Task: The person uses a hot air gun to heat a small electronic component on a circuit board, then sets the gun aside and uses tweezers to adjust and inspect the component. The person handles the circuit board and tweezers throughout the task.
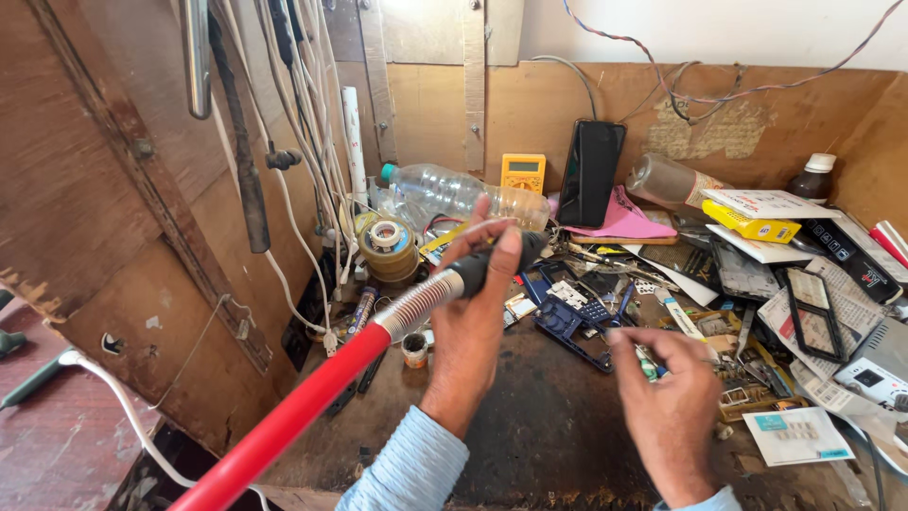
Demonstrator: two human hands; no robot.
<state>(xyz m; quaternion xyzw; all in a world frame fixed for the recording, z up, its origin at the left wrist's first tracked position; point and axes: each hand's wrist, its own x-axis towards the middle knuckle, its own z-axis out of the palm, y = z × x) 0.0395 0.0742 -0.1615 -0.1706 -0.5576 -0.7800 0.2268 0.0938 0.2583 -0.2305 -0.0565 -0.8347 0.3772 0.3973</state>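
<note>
Wooden boards close a crowded workbench [530, 435] covered with phone parts. Left hand [478, 312] is wrapped around the black handle of a tool [473, 274] that joins a metal spring sleeve and a long red hose [284, 421] going down past the wrist; it looks stiff at the grip, bendy behind, and fairly light. Right hand [667, 388] hovers lower, fingers pinched on something small, perhaps a green piece, I cannot tell surely. Beyond the knuckles lies a clear plastic bottle [454, 194].

Glossy red plastic hose [284, 421] with ribbed metal collar [413, 305], clear plastic bottle [454, 192], rough wooden wall [85, 180]
</note>
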